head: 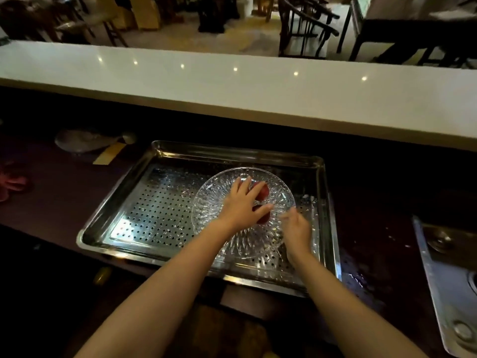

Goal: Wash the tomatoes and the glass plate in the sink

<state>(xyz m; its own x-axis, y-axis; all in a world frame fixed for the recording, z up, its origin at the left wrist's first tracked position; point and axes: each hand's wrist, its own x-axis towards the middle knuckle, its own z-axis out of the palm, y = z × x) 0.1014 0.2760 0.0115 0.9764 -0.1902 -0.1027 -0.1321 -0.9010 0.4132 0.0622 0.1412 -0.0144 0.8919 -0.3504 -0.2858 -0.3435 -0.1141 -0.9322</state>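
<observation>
A cut-glass plate (219,192) lies on a perforated steel tray (160,202) set over the sink. Two red tomatoes rest on the plate, one at the far side (263,191) and one nearer (264,218), both partly hidden. My left hand (241,205) lies over the tomatoes with its fingers spread, touching them. At the plate's right rim is my right hand (296,228), blurred, with its fingers curled at the edge; whether it grips the rim is unclear.
A white raised counter ledge (232,83) runs across behind the tray. A glass dish (82,140) and a yellowish card (108,156) lie at the back left, a pink cloth (13,182) at the far left. A steel hob (449,275) sits at the right.
</observation>
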